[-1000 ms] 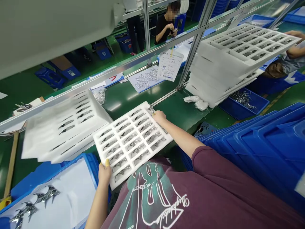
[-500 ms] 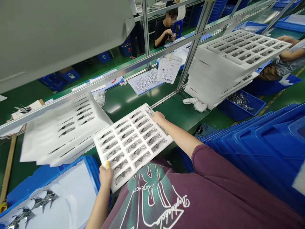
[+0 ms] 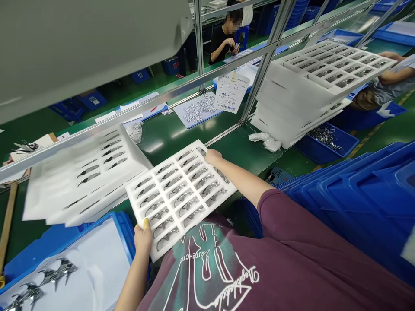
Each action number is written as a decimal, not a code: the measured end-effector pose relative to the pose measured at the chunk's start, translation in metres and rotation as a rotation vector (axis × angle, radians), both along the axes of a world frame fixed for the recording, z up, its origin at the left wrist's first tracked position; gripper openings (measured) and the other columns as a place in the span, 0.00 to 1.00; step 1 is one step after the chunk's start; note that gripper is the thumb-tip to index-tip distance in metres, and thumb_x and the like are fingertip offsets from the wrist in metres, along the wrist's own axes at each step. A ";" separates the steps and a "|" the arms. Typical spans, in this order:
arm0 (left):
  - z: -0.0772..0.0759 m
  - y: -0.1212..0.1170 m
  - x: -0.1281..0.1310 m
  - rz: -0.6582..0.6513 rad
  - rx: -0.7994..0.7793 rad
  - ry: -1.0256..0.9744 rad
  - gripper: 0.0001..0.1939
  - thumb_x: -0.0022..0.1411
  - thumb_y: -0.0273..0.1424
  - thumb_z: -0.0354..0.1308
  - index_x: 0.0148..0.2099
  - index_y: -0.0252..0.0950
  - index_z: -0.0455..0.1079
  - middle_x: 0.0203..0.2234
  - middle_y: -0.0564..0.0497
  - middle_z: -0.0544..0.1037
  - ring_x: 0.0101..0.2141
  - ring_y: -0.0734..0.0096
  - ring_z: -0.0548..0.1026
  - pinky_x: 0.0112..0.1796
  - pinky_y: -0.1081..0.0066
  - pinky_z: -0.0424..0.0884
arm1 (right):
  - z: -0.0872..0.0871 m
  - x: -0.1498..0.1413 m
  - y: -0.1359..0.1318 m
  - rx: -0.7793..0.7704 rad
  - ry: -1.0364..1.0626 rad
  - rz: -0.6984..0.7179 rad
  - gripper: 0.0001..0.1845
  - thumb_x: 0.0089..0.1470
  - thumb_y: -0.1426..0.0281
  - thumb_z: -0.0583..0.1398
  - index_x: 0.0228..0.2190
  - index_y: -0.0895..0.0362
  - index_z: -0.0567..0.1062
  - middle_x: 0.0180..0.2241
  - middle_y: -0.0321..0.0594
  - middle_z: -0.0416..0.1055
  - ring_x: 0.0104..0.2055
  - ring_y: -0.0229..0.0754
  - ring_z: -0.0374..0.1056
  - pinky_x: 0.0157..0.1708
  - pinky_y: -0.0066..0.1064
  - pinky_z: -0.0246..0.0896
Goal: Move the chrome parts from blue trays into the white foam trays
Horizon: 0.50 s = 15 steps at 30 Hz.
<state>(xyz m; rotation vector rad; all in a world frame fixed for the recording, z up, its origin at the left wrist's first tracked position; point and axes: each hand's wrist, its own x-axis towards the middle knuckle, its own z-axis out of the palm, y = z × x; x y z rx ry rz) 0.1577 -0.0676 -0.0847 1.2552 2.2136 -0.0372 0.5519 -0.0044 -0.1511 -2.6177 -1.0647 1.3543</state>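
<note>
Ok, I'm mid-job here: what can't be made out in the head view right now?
All in the head view:
Left hand: fingers beneath the white foam tray, hidden by it.
Right hand: with its forearm, covers part of the tray's edge.
Hanging paper form: most writing too small and blurred.
Blue bin: cut off by the left and bottom edges.

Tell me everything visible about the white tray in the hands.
The white tray looks like foam: rectangular, with columns of slots, shiny curved metal pieces lying in them. It is held slantwise before the maroon shirt. The left hand grips its left edge, the right hand the opposite edge; the right arm hides part.
</note>
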 end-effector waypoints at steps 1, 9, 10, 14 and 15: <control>0.000 0.000 -0.001 0.004 -0.002 0.003 0.29 0.60 0.48 0.46 0.55 0.31 0.62 0.47 0.33 0.73 0.47 0.46 0.72 0.45 0.57 0.67 | 0.000 0.000 0.001 -0.010 -0.001 0.003 0.16 0.52 0.65 0.62 0.40 0.61 0.76 0.36 0.50 0.75 0.38 0.47 0.72 0.31 0.29 0.63; -0.004 0.002 -0.004 0.026 0.002 0.019 0.30 0.59 0.48 0.49 0.55 0.30 0.62 0.47 0.32 0.73 0.48 0.45 0.72 0.45 0.56 0.68 | 0.001 0.005 0.009 -0.092 0.043 0.018 0.12 0.49 0.71 0.63 0.37 0.62 0.76 0.33 0.47 0.74 0.32 0.43 0.72 0.29 0.28 0.62; -0.003 0.002 -0.004 0.027 -0.008 0.025 0.31 0.59 0.48 0.49 0.55 0.30 0.62 0.47 0.32 0.72 0.48 0.45 0.71 0.45 0.56 0.68 | 0.001 0.006 0.009 -0.084 0.053 0.013 0.12 0.48 0.70 0.63 0.37 0.62 0.76 0.32 0.46 0.74 0.31 0.43 0.71 0.28 0.28 0.62; 0.001 0.001 0.002 0.018 -0.030 0.029 0.30 0.61 0.48 0.47 0.55 0.29 0.62 0.47 0.32 0.73 0.48 0.46 0.72 0.46 0.57 0.68 | -0.006 0.011 0.005 -0.025 0.108 -0.034 0.13 0.46 0.67 0.65 0.35 0.61 0.77 0.26 0.43 0.72 0.29 0.43 0.70 0.25 0.27 0.59; 0.002 0.000 0.004 0.019 -0.022 0.018 0.30 0.61 0.47 0.47 0.55 0.28 0.62 0.47 0.33 0.73 0.47 0.46 0.72 0.46 0.57 0.67 | -0.008 0.012 0.004 -0.021 0.114 -0.040 0.14 0.45 0.67 0.66 0.35 0.61 0.76 0.25 0.42 0.72 0.28 0.43 0.69 0.24 0.27 0.59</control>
